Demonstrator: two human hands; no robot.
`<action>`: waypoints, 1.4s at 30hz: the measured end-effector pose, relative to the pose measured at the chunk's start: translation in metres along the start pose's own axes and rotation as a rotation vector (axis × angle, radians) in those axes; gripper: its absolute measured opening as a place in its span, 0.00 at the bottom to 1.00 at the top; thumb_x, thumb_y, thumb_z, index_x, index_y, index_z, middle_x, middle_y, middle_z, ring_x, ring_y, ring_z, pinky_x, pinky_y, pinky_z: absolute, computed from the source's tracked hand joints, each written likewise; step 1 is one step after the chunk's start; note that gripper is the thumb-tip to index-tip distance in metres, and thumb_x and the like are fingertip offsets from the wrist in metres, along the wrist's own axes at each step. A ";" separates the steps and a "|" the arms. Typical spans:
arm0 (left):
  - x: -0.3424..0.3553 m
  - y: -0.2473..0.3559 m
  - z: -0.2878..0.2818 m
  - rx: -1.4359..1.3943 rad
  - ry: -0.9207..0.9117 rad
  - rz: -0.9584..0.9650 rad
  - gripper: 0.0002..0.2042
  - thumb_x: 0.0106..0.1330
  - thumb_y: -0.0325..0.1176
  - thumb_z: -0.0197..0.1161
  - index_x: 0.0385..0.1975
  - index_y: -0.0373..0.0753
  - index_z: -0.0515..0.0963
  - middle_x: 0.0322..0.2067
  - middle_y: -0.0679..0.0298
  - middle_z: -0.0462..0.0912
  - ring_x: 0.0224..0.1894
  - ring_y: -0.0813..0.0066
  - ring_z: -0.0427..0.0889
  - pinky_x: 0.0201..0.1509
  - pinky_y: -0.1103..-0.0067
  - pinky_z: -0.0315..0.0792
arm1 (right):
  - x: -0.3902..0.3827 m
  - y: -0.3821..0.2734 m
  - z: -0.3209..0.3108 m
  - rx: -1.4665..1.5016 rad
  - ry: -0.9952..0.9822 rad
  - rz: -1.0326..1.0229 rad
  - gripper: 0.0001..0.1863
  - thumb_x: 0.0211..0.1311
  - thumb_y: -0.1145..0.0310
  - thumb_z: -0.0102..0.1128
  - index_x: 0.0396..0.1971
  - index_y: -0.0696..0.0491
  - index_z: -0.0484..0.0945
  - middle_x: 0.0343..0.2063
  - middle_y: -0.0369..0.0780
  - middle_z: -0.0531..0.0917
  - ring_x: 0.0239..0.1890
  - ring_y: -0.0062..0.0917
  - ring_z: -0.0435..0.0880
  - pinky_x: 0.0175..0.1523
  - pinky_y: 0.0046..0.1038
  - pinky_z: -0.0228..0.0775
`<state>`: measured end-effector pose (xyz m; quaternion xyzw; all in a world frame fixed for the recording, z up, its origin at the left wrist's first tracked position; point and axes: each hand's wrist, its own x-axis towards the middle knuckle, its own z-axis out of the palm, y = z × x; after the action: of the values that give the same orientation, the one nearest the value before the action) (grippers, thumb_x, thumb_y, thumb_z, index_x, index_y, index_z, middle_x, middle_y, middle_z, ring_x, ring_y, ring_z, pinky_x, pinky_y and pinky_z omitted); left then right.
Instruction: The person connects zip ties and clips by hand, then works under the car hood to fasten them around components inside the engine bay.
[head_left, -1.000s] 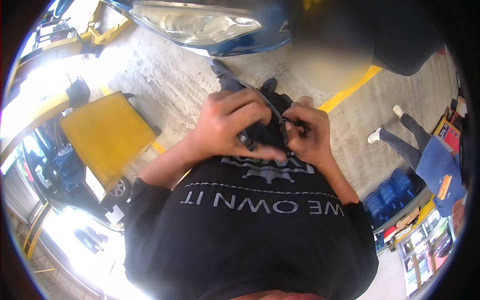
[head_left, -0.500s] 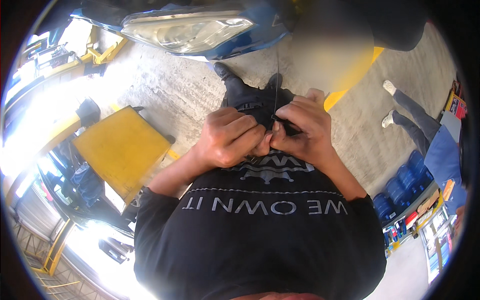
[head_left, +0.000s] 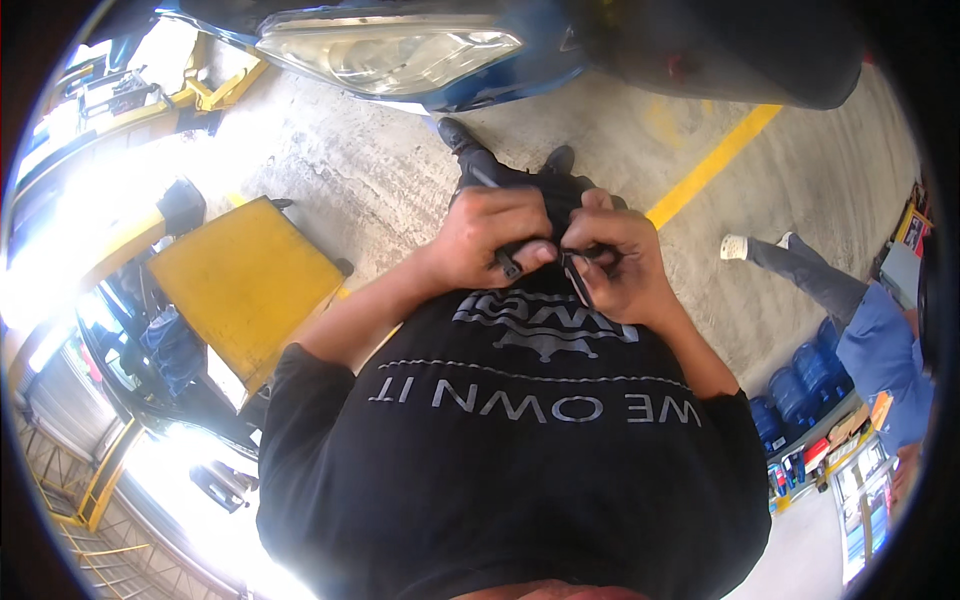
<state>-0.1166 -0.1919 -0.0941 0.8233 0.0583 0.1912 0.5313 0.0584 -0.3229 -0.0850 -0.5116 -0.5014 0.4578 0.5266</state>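
A small black piece with a blunt end (head_left: 511,266) is held up in front of the black shirt (head_left: 520,470), and a thin dark strip (head_left: 577,279) is just beside it; whether the two are joined cannot be told. Either could slip and drop to the concrete floor (head_left: 330,150), most likely through a loose fingertip pinch, and the strip might twist if pulled unevenly. The left hand (head_left: 497,232) is curled around the piece, its thumb close to the bent fingers. The right hand (head_left: 622,255) pinches the strip between thumb and fingers, with barely a gap. Farther out are a black shoe (head_left: 458,136), a car headlight (head_left: 390,50), a yellow-topped stand (head_left: 245,285) whose right corner shows near the left forearm (head_left: 375,306), and blue bottles (head_left: 790,392) near another person (head_left: 885,350) at right.
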 end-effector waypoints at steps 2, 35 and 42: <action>-0.003 -0.002 0.004 -0.042 0.003 0.023 0.10 0.63 0.30 0.68 0.24 0.37 0.74 0.22 0.58 0.74 0.24 0.55 0.77 0.27 0.66 0.69 | -0.004 0.002 0.002 0.159 0.008 0.056 0.05 0.46 0.75 0.63 0.22 0.52 0.76 0.13 0.30 0.67 0.19 0.21 0.59 0.41 0.27 0.56; 0.108 0.066 0.002 0.072 0.376 -0.370 0.08 0.73 0.24 0.60 0.37 0.26 0.83 0.28 0.58 0.86 0.27 0.79 0.83 0.31 0.83 0.74 | 0.048 -0.046 -0.085 -0.275 0.308 0.034 0.07 0.54 0.67 0.71 0.25 0.51 0.80 0.12 0.31 0.70 0.15 0.21 0.65 0.40 0.27 0.56; 0.067 0.059 -0.011 -0.241 0.476 -0.487 0.09 0.74 0.30 0.61 0.37 0.28 0.82 0.24 0.62 0.84 0.26 0.84 0.80 0.29 0.86 0.72 | 0.045 -0.030 -0.032 -0.019 0.264 0.116 0.06 0.61 0.69 0.66 0.28 0.53 0.80 0.13 0.31 0.70 0.18 0.18 0.60 0.40 0.26 0.57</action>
<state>-0.0657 -0.1883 -0.0202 0.6490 0.3517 0.2508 0.6262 0.0928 -0.2823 -0.0520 -0.6004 -0.4016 0.4115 0.5558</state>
